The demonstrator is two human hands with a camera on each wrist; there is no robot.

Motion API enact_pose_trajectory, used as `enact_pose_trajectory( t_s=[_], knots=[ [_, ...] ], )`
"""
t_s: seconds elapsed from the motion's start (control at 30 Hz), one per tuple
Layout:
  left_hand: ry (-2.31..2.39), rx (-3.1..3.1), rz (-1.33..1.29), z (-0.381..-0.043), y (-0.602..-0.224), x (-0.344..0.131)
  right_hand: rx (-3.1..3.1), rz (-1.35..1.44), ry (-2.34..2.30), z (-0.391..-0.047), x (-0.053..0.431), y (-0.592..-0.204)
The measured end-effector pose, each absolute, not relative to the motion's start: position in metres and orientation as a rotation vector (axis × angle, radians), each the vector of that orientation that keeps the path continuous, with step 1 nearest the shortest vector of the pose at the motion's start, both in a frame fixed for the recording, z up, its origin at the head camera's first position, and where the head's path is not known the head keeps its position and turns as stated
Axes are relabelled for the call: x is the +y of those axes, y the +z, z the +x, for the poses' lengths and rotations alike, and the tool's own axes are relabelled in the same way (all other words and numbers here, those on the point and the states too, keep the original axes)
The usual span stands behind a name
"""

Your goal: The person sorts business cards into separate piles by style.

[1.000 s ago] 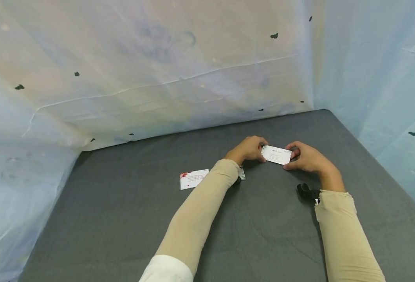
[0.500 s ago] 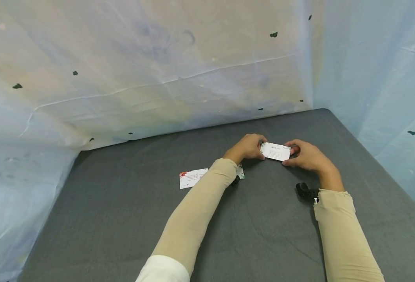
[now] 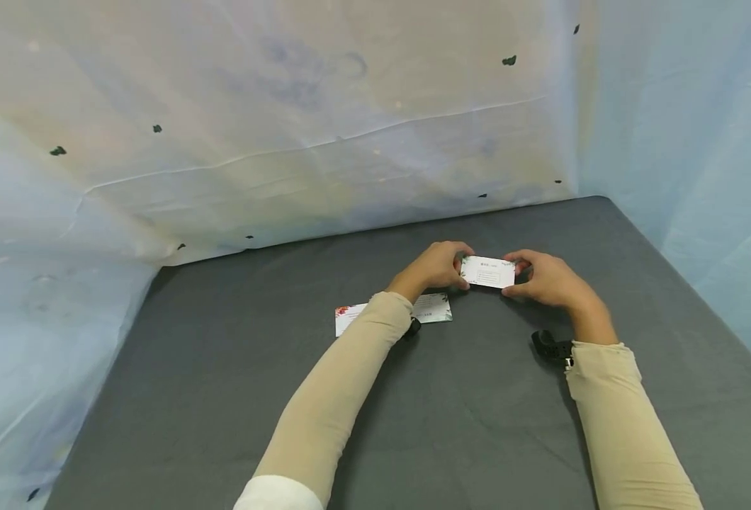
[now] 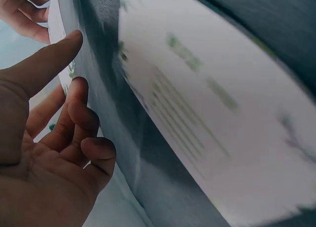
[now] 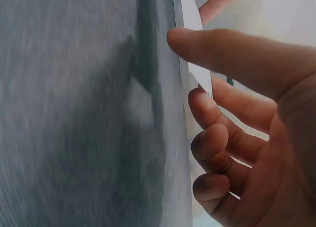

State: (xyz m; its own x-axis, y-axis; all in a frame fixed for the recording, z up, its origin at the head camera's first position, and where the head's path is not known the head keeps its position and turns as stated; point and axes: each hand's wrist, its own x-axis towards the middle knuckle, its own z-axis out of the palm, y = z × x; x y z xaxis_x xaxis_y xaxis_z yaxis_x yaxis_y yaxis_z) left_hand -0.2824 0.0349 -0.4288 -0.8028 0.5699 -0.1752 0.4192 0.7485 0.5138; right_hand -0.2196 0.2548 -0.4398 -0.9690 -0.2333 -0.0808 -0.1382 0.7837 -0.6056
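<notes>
A white business card (image 3: 487,272) with green leaf corners and printed lines is held up over the grey table between both hands. My left hand (image 3: 438,265) pinches its left edge and my right hand (image 3: 546,278) pinches its right edge. In the left wrist view, the left hand's thumb and curled fingers meet the card's edge, seen nearly side-on. The right wrist view has the right hand (image 5: 247,113) gripping the same card's corner. Beneath the left wrist lies another leaf-patterned card (image 3: 433,309), large and blurred in the left wrist view.
A card with red flowers (image 3: 350,316) lies left of the leaf-patterned one, partly covered by the left sleeve (image 3: 343,382). Dark straps sit at both wrists. The grey cloth-covered table (image 3: 210,368) ends against a pale sheet wall (image 3: 324,177) at the back.
Both hands have shifted a little to the left with the card between them. More of the leaf-patterned card on the table now shows beside the left wrist.
</notes>
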Motion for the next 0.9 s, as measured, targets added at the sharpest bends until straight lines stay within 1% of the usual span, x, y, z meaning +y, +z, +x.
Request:
enact_pose_trajectory(
  t_s=[0.3, 0.53, 0.9],
  knots=[
    [0.768, 2.620, 0.718, -0.274, -0.432, 0.001, 2.785, -0.412, -0.931, -0.224, 0.235, -0.436],
    [0.776, 2.627, 0.719, -0.260, -0.430, -0.023, 2.761, -0.522, -0.900, -0.224, 0.218, -0.435],
    [0.705, 2.695, 0.738, -0.236, -0.423, -0.045, 2.767, -0.690, -0.770, -0.211, 0.202, -0.426]
  ],
)
